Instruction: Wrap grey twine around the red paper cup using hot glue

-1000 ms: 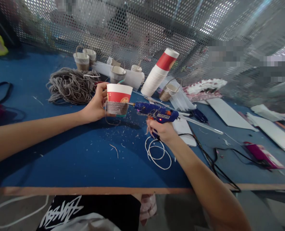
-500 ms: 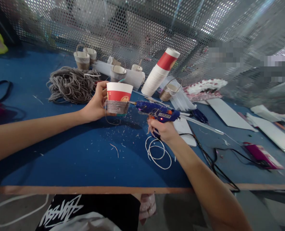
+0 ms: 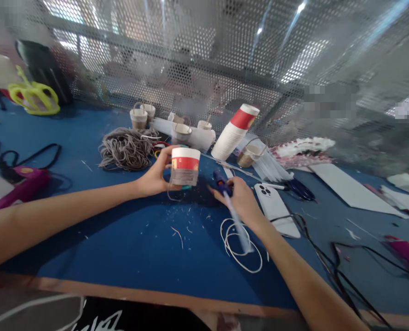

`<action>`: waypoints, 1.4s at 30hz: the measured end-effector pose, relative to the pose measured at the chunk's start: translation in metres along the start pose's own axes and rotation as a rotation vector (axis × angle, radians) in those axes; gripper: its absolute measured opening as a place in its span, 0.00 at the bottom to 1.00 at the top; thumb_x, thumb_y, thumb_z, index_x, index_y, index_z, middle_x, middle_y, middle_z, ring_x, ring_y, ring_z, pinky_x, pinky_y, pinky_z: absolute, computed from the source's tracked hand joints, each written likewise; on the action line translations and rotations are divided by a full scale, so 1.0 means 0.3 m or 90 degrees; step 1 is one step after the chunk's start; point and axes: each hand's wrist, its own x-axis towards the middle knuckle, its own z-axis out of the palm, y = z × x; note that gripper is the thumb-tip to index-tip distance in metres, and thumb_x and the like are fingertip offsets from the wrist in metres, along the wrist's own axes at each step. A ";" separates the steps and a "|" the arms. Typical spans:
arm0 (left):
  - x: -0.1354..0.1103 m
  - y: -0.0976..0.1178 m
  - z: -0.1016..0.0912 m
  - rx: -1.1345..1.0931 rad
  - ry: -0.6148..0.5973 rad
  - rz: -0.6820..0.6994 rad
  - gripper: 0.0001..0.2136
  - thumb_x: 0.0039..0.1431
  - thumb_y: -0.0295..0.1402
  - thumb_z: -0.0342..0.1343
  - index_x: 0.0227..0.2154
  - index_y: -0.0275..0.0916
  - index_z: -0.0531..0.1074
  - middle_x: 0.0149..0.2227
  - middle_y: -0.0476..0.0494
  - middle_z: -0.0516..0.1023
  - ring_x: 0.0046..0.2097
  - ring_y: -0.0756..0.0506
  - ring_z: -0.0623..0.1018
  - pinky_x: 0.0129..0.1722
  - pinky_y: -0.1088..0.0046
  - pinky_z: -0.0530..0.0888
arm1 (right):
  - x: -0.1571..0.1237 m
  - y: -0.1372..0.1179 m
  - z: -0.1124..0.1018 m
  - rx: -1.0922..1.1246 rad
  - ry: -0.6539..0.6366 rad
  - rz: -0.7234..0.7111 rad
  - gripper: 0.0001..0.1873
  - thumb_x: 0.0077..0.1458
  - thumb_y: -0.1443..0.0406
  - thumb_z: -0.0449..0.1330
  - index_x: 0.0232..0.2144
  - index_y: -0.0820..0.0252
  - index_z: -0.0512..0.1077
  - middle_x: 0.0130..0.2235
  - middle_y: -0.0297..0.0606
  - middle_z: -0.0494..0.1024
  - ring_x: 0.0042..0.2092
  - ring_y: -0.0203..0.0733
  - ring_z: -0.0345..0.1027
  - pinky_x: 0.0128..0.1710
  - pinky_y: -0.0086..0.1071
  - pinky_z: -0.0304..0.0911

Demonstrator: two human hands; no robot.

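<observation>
My left hand (image 3: 156,177) is closed round a red and white paper cup (image 3: 185,166) whose lower half is wound with grey-brown cord; I hold it upright just above the blue table (image 3: 128,239). My right hand (image 3: 240,200) grips a blue hot glue gun (image 3: 221,184), its nozzle pointing away towards the cup's right side and a clear glue stick (image 3: 239,225) sticking out behind it towards me. A gap separates the nozzle from the cup. Cord scraps lie scattered on the table below.
A bundle of grey cord (image 3: 126,149) lies behind the cup, with finished small cups (image 3: 138,117) and a tilted stack of paper cups (image 3: 233,131) by the mesh wall. A white phone (image 3: 276,207), a white loop of cord (image 3: 240,243), black cables (image 3: 331,262) and a pink tool (image 3: 21,188) surround me.
The camera has tilted up and to the left. My right hand has turned the glue gun from sideways to pointing away from me and drawn its nozzle off the cup.
</observation>
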 end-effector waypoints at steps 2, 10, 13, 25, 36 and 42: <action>0.000 0.009 0.002 0.003 -0.018 -0.016 0.46 0.42 0.43 0.73 0.60 0.50 0.51 0.61 0.35 0.61 0.63 0.30 0.68 0.60 0.45 0.71 | 0.004 0.015 0.006 -0.041 -0.003 -0.049 0.29 0.35 0.46 0.71 0.31 0.54 0.63 0.35 0.39 0.67 0.39 0.52 0.68 0.41 0.48 0.68; -0.001 0.015 -0.005 -0.033 -0.025 -0.012 0.41 0.45 0.40 0.73 0.58 0.48 0.54 0.60 0.36 0.65 0.66 0.31 0.66 0.65 0.42 0.64 | -0.023 0.014 -0.044 -0.048 -0.124 -0.179 0.53 0.31 0.49 0.74 0.57 0.54 0.55 0.56 0.50 0.59 0.61 0.66 0.58 0.60 0.63 0.62; -0.007 0.017 -0.013 -0.023 -0.041 -0.026 0.46 0.44 0.42 0.73 0.64 0.50 0.52 0.65 0.36 0.60 0.67 0.30 0.63 0.66 0.43 0.63 | -0.035 -0.001 -0.065 -0.051 -0.137 -0.232 0.50 0.39 0.55 0.71 0.60 0.55 0.51 0.60 0.54 0.55 0.66 0.67 0.51 0.65 0.64 0.55; -0.025 0.031 -0.019 0.062 0.002 -0.008 0.41 0.45 0.36 0.71 0.59 0.43 0.54 0.60 0.35 0.63 0.60 0.33 0.70 0.61 0.46 0.68 | -0.109 -0.071 0.036 0.160 0.038 -0.369 0.40 0.50 0.65 0.63 0.60 0.50 0.47 0.72 0.52 0.48 0.74 0.59 0.42 0.70 0.63 0.45; -0.038 0.039 -0.015 0.120 -0.174 0.074 0.44 0.47 0.33 0.67 0.64 0.46 0.48 0.61 0.32 0.63 0.59 0.33 0.72 0.59 0.50 0.73 | -0.124 -0.089 0.093 0.294 -0.115 -0.344 0.44 0.58 0.64 0.62 0.65 0.49 0.39 0.73 0.53 0.50 0.74 0.51 0.44 0.73 0.58 0.46; -0.034 0.041 -0.002 0.155 -0.131 0.035 0.44 0.45 0.36 0.72 0.62 0.42 0.54 0.58 0.32 0.67 0.55 0.35 0.76 0.56 0.54 0.76 | -0.134 -0.096 0.105 0.252 -0.072 -0.430 0.42 0.59 0.67 0.61 0.67 0.48 0.42 0.72 0.51 0.51 0.74 0.53 0.46 0.71 0.57 0.52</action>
